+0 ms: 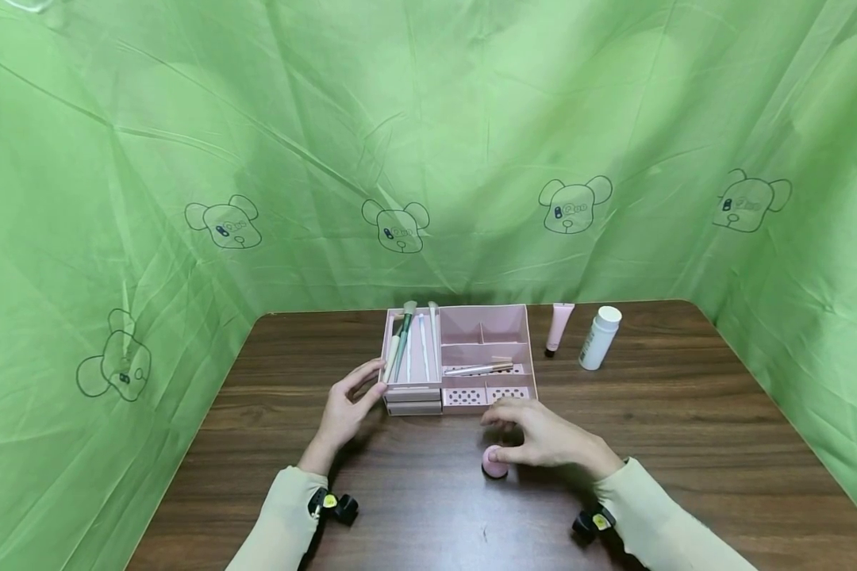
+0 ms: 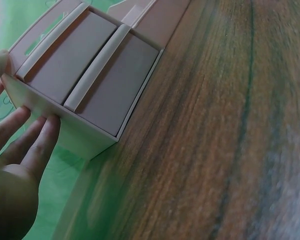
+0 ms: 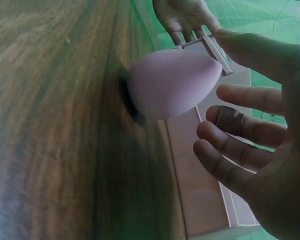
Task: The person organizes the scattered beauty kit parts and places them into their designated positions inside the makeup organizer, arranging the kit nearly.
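A pink organizer (image 1: 501,325) stands on the wooden table (image 1: 685,420), its left-hand tray holding several makeup brushes (image 1: 404,341) laid lengthwise above two closed drawers (image 1: 414,408). Slim metallic sticks (image 1: 477,369) lie across a middle compartment on the right side, behind two front cells with dotted floors. The left hand (image 1: 346,408) rests its extended fingers against the organizer's left side, grasping nothing. The right hand (image 1: 543,432) is loosely spread, unclenched, around an egg-shaped pink sponge (image 1: 494,461) (outside the organizer, on the table before it).
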